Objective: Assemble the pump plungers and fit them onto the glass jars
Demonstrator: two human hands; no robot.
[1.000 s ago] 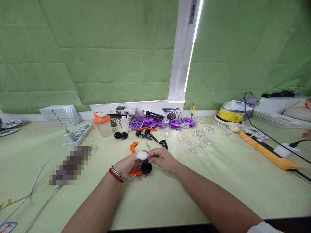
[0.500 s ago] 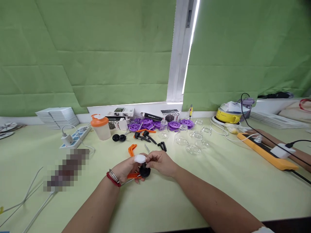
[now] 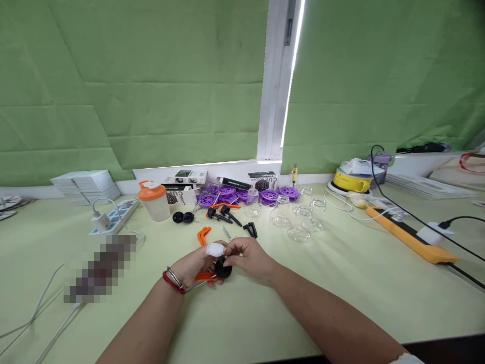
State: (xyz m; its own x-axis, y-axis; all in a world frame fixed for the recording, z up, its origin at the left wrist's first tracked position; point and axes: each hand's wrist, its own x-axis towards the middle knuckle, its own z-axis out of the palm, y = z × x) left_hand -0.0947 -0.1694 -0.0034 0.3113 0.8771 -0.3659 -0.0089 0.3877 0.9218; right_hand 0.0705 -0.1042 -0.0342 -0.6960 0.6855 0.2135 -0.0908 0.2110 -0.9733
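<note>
My left hand [image 3: 193,269] is closed around a black round part [image 3: 223,270] with a short black stem. Orange arms [image 3: 206,276] and a thin metal rod [image 3: 196,286] show in the same grip, under the palm. At the left thumb is a white rounded piece [image 3: 215,249], perhaps a wrapping on the thumb. My right hand [image 3: 248,257] pinches at the black stem from the right; its fingertips hide what lies between them. Just beyond the hands are an orange bent piece [image 3: 203,235], a small metal screw-like piece [image 3: 226,232] and small black pieces [image 3: 250,230].
Black stemmed parts [image 3: 220,214], purple wheel-like pieces [image 3: 269,196], boxes [image 3: 184,197] and clear cups [image 3: 299,233] lie farther back. An orange-lidded shaker [image 3: 154,202] and white power strip [image 3: 117,216] stand left. At right are an orange power strip [image 3: 407,238] and yellow pot [image 3: 352,181].
The view has shifted slightly. Both hands keep their hold, with the right fingers moved a little on the black stem. Another person's forearm at the right has left the view.
</note>
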